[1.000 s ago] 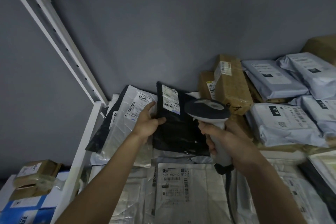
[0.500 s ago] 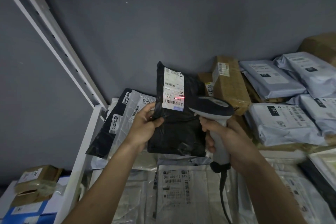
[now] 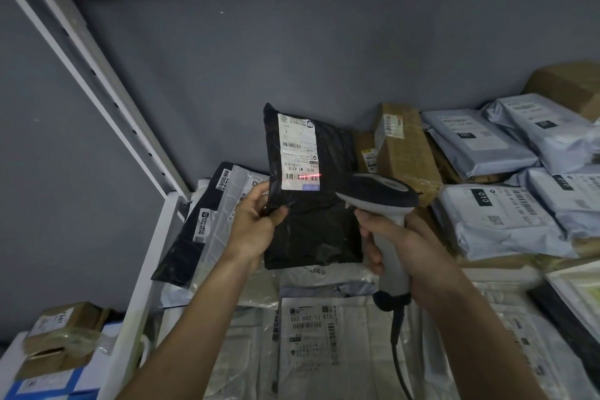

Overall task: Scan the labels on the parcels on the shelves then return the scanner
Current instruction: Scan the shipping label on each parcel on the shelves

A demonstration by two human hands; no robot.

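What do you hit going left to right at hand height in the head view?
White shelf post → left hand → black parcel → scanner with right hand → grey 010 parcel.

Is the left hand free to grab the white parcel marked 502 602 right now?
Probably not: the left hand grips the black parcel under the scanner beam. The white parcel lies uncovered below.

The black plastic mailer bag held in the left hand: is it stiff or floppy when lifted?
Probably floppy: the black plastic mailer bag looks wrinkled, and the left hand pinches only its edge. Its glossy film may be slippery. It seems light.
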